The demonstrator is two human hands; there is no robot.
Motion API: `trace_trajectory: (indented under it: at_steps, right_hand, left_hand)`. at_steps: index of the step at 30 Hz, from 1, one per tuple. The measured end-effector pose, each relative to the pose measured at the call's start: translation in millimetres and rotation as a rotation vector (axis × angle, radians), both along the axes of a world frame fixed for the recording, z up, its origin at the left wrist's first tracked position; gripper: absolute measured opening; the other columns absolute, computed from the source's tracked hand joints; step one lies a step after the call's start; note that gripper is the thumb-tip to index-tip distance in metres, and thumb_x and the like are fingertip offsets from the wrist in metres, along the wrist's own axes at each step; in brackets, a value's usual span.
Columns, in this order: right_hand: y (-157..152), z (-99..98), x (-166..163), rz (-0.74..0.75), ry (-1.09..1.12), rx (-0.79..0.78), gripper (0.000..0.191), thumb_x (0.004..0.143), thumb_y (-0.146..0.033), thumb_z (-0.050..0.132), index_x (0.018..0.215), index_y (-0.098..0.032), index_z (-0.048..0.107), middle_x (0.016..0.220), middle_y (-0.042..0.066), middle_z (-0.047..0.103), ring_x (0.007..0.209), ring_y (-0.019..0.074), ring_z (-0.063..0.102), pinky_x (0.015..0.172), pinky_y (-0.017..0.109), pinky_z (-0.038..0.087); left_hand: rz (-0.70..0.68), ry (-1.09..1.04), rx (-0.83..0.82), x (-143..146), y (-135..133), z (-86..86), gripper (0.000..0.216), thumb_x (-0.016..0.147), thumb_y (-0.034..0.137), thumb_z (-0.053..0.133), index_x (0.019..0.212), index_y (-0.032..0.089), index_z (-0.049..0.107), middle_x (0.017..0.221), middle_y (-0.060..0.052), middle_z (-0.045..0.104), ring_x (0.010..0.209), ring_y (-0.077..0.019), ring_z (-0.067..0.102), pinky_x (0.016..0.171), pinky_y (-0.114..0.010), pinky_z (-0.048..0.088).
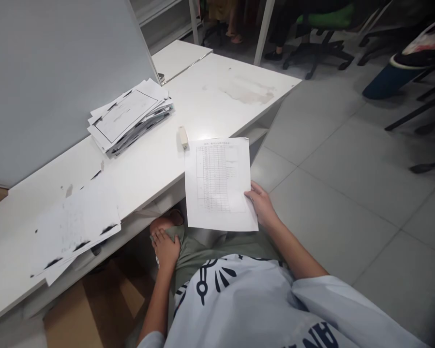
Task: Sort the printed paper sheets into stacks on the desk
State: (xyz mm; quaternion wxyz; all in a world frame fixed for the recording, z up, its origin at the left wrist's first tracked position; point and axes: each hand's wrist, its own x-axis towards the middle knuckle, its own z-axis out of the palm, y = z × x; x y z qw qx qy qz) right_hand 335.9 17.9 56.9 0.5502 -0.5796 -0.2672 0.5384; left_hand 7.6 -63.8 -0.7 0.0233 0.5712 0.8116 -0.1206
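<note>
My right hand [262, 205] grips the right edge of a printed sheet [219, 181] with a table on it, held over my lap beside the white desk [148, 164]. My left hand [165, 246] rests flat on my left knee under the desk edge, fingers together and holding nothing. A small white stapler [183, 137] lies on the desk just above the sheet's top left corner.
A messy stack of papers [130, 118] sits against the grey partition [57, 72]. A second pile of sheets [75, 227] lies near the desk's front edge. Office chairs [322, 29] and another person's feet are across the tiled floor.
</note>
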Motion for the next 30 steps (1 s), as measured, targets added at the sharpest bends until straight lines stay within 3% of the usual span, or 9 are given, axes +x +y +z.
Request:
trace_trajectory:
  at_steps: [4,7,9,12,16,19,22,26,30]
  right_hand:
    - [7,23.1,21,-0.127,-0.064,0.029,0.060,0.066,-0.031,0.060,0.125,-0.023,0.064,0.115,0.004,0.070,0.104,0.0266,0.064,0.090,0.040,0.052]
    - [26,64.0,31,-0.275,-0.179,0.227,0.064,0.071,-0.032,0.061,0.134,-0.024,0.057,0.122,0.006,0.065,0.110,0.0275,0.062,0.091,0.043,0.052]
    - [45,99.6,27,-0.275,-0.201,0.431,0.063,0.074,-0.032,0.060,0.137,-0.026,0.054,0.125,0.006,0.063,0.116,0.0289,0.059,0.095,0.046,0.051]
    - [78,151.4,3,-0.144,-0.213,0.680,0.062,0.079,-0.034,0.056,0.140,-0.032,0.050,0.127,0.006,0.061,0.124,0.0314,0.054,0.097,0.049,0.049]
    - [129,192.7,-56,0.036,-0.276,0.777,0.068,0.082,-0.039,0.048,0.149,-0.032,0.037,0.126,0.006,0.060,0.122,0.0325,0.055,0.093,0.051,0.049]
    - [173,199.6,-109,0.159,-0.288,0.801,0.068,0.082,-0.038,0.043,0.148,-0.029,0.036,0.123,0.007,0.062,0.116,0.0287,0.057,0.090,0.044,0.050]
    - [214,192.9,-161,0.292,-0.267,0.795,0.068,0.078,-0.035,0.042,0.145,-0.027,0.040,0.118,0.007,0.064,0.108,0.0243,0.060,0.086,0.038,0.051]
    - [258,171.8,-225,0.357,-0.208,0.681,0.072,0.065,-0.027,0.043,0.137,-0.023,0.049,0.109,0.004,0.068,0.096,0.0210,0.062,0.085,0.035,0.051]
    - [291,141.4,-271,0.377,-0.217,0.475,0.070,0.056,-0.024,0.045,0.124,-0.017,0.059,0.097,0.006,0.070,0.087,0.0220,0.062,0.084,0.036,0.050]
  left_hand:
    - [0.012,-0.115,0.007,-9,-42,-4.8,0.071,0.093,0.041,0.038,0.148,-0.004,0.033,0.157,-0.022,0.029,0.147,-0.0335,0.024,0.118,-0.045,0.027]
    - [0.049,-0.182,0.013,-12,-57,-13.4,0.069,0.094,0.040,0.039,0.150,-0.001,0.031,0.159,-0.018,0.027,0.148,-0.0289,0.023,0.119,-0.039,0.024]
    - [0.124,-0.189,0.011,-11,-47,-17.0,0.071,0.093,0.041,0.042,0.150,0.001,0.030,0.159,-0.018,0.027,0.147,-0.0303,0.024,0.118,-0.040,0.027]
    - [0.303,-0.149,0.031,-10,-8,-13.7,0.074,0.090,0.042,0.048,0.149,0.002,0.032,0.157,-0.022,0.029,0.141,-0.0365,0.034,0.111,-0.046,0.034]
    - [0.490,-0.138,0.094,-13,38,-5.4,0.065,0.091,0.042,0.043,0.142,0.001,0.043,0.145,-0.027,0.044,0.121,-0.0375,0.054,0.099,-0.048,0.041]
    - [0.488,-0.127,0.147,-17,47,-7.6,0.064,0.092,0.038,0.041,0.143,0.000,0.041,0.137,-0.026,0.050,0.116,-0.0360,0.056,0.100,-0.049,0.039]
    - [0.451,-0.142,0.126,-26,41,-14.7,0.065,0.090,0.039,0.043,0.145,0.003,0.040,0.138,-0.025,0.049,0.115,-0.0353,0.056,0.094,-0.045,0.043]
    - [0.374,-0.212,0.081,-40,32,-20.4,0.061,0.089,0.039,0.045,0.143,0.010,0.045,0.130,-0.021,0.054,0.111,-0.0333,0.058,0.090,-0.042,0.044]
    - [0.413,-0.227,0.085,-44,30,-24.0,0.055,0.087,0.036,0.048,0.137,0.013,0.052,0.128,-0.020,0.055,0.108,-0.0328,0.059,0.088,-0.042,0.045]
